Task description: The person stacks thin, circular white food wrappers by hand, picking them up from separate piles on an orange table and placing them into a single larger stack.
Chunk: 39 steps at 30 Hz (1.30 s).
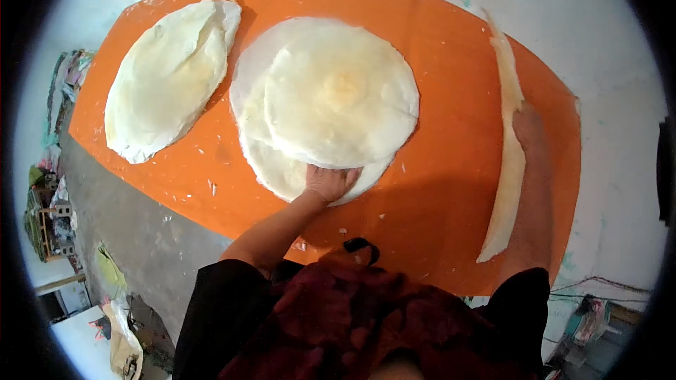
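Two overlapping round sheets of white fibrous material lie in the middle. The upper round sheet [338, 89] has a yellowish centre. The lower round sheet [285, 169] shows at the left and front. My left hand [331, 183] reaches between them at the front edge; its fingertips are hidden under the upper sheet. Over on the right, my right hand [528, 125] is closed at the right edge of a long, narrow cream-coloured strip [506, 184], whose far end is frayed. The strip runs from the table's far side towards my body.
All this rests on an orange-topped table [449, 211] with scattered white scraps. A folded white sheet [166, 79] occupies its left part. A black looped object [363, 248] is near my waist. Grey floor [137, 221] and piled items [53, 211] are left, a white wall [612, 169] right.
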Each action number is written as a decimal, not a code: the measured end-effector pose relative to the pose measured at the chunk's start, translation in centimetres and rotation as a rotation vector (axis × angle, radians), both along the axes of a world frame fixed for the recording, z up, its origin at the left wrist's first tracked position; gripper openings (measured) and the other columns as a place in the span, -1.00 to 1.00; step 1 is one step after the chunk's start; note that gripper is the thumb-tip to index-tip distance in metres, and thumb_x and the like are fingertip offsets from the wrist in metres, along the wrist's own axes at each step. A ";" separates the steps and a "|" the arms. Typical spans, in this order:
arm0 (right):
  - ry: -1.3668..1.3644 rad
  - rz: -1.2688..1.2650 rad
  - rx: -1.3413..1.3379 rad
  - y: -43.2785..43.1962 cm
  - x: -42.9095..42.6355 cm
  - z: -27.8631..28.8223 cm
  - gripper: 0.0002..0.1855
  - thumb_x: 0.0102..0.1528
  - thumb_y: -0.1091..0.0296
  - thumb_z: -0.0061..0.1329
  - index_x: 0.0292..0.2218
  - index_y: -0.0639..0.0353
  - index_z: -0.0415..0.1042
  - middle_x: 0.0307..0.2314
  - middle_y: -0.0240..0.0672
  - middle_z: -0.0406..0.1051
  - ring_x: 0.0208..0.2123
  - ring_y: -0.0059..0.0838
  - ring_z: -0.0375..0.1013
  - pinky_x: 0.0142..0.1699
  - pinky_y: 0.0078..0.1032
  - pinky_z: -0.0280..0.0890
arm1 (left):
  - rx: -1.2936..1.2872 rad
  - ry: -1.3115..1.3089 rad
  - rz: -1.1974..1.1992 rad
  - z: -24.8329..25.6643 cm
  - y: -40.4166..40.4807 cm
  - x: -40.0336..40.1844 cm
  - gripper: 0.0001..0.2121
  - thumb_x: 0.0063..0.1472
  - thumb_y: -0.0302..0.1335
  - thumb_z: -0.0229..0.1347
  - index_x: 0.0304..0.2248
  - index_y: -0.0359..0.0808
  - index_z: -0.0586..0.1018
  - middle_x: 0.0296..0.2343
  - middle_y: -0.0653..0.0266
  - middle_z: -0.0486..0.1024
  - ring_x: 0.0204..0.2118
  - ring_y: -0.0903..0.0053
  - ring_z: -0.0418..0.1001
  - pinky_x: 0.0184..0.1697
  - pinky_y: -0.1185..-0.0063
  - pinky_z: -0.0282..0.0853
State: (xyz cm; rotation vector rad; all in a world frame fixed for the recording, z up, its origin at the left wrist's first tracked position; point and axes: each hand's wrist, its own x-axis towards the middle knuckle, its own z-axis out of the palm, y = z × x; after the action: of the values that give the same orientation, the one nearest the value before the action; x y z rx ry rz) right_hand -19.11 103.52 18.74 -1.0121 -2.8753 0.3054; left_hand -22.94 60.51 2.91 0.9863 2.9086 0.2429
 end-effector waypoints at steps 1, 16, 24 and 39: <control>0.004 0.049 0.053 -1.7 -1.0 0.1 -0.58 -0.01 0.36 -0.30 -0.12 0.37 0.28 -0.18 0.11 0.27 -0.11 -0.05 0.27 -0.01 -0.29 0.17 | -0.013 -0.047 0.012 0.4 0.1 -0.2 -0.45 0.14 0.02 -0.35 0.10 0.04 0.12 0.12 0.38 -0.04 0.17 0.35 -0.17 0.13 0.20 -0.35; -0.228 0.228 0.033 -40.5 -9.0 -5.4 -0.63 -0.06 0.51 -0.24 -0.16 0.39 0.27 -0.39 -0.01 0.40 -0.32 -0.10 0.42 -0.25 -0.24 0.31 | 0.253 -0.270 -0.522 1.7 -19.2 1.1 -0.45 0.00 -0.15 0.05 -0.04 -0.26 0.31 0.09 0.11 0.00 0.18 0.25 -0.16 0.17 0.24 -0.24; -0.292 0.371 -0.164 -45.2 -4.7 -5.4 -0.24 -0.19 0.11 0.05 0.03 0.11 0.12 -0.02 -0.09 0.09 0.06 -0.08 0.02 0.07 -0.16 0.02 | 0.568 -0.376 -0.408 -0.3 -26.7 -1.2 -0.73 -0.02 -0.37 0.10 -0.33 -0.35 0.47 -0.25 0.12 0.40 -0.05 0.25 0.26 0.00 0.39 0.17; 0.252 0.792 0.176 -40.3 -5.8 -10.2 -0.70 -0.02 0.34 -0.22 -0.21 0.18 0.32 -0.29 -0.18 0.36 -0.28 -0.18 0.38 -0.25 -0.27 0.27 | 1.092 -1.198 0.476 4.8 -26.6 -1.2 -0.80 0.13 -0.41 0.00 -0.35 -0.41 0.48 -0.50 0.33 0.45 -0.43 0.62 0.40 -0.35 0.67 0.31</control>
State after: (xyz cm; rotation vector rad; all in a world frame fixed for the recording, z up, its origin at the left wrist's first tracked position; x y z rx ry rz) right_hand -24.87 63.21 8.54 0.2161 -2.8458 0.1900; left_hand -24.11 33.91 7.69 -0.0351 1.6576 1.7735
